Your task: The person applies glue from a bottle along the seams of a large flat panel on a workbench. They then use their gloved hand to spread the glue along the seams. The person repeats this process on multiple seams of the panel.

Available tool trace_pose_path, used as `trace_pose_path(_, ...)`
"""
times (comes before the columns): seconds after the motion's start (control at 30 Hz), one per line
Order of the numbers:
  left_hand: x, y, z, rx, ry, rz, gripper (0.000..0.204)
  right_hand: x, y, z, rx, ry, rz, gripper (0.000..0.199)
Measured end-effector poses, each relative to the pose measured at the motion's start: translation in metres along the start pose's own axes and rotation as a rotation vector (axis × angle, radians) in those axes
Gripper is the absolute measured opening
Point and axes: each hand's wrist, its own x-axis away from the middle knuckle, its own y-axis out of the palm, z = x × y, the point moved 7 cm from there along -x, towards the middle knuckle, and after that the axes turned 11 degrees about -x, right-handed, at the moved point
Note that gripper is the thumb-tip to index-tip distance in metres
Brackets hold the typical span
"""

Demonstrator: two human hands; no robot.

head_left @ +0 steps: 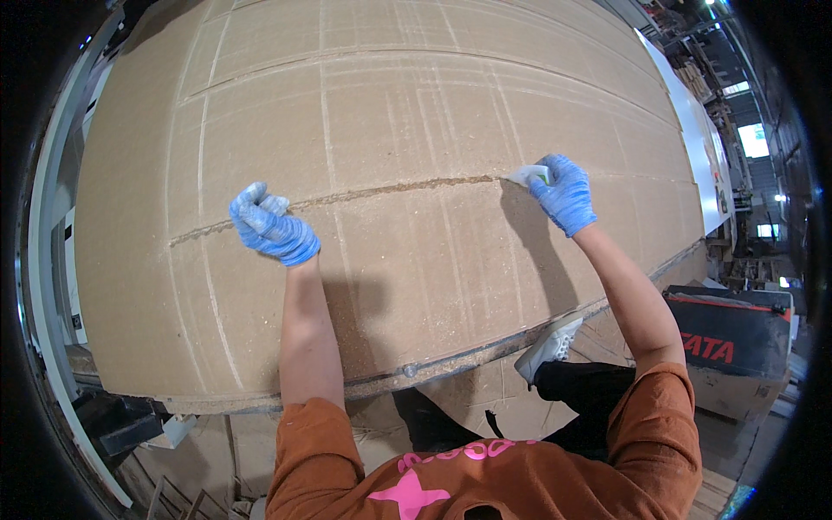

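Note:
A large tan board (394, 260) lies in front of me, with a rough, crumbly brown line (399, 186) running across it. My right hand (568, 198), in a blue glove, grips a small whitish tool with a pointed end (527, 175); its exact kind is unclear. That tip meets the right end of the visible brown line. Over the line's left part is my left hand (276, 230), also gloved in blue, with whitish, dusty fingertips. Its fingers are curled in, and whatever they may hold is hidden.
Pale streaks and long grooves cross the board, whose near edge (412, 370) runs before my body. A dark box with red marking (728, 325) stands at the right. A white panel (685, 121) borders the far right side, and a metal rail (39, 260) curves along the left.

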Motion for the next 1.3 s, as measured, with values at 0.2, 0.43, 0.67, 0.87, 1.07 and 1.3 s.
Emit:
trace_pose_path(0.2, 0.000, -0.002, 0.002, -0.046, 0.024, 0.003, 0.032, 0.001, 0.004, 0.001, 0.000, 0.010, -0.001, 0.019)
trace_pose_path(0.43, 0.000, -0.001, -0.002, -0.018, -0.021, 0.008, 0.030, 0.001, 0.007, -0.005, -0.046, 0.019, -0.039, 0.025)
trace_pose_path(0.67, 0.001, 0.000, -0.001, 0.006, -0.065, 0.027, 0.028, 0.001, -0.007, 0.018, -0.005, 0.078, 0.002, 0.026)
trace_pose_path(0.87, -0.002, -0.002, -0.005, 0.007, -0.044, 0.005, 0.028, 0.001, -0.009, 0.009, -0.014, 0.069, 0.000, 0.026)
trace_pose_path(1.07, -0.003, -0.003, -0.006, -0.059, 0.004, 0.007, 0.031, 0.001, -0.008, 0.021, -0.039, 0.103, 0.026, 0.026)
trace_pose_path(1.3, -0.004, -0.003, -0.009, -0.051, 0.021, 0.016, 0.033, 0.003, -0.011, 0.021, -0.005, 0.043, 0.021, 0.025)
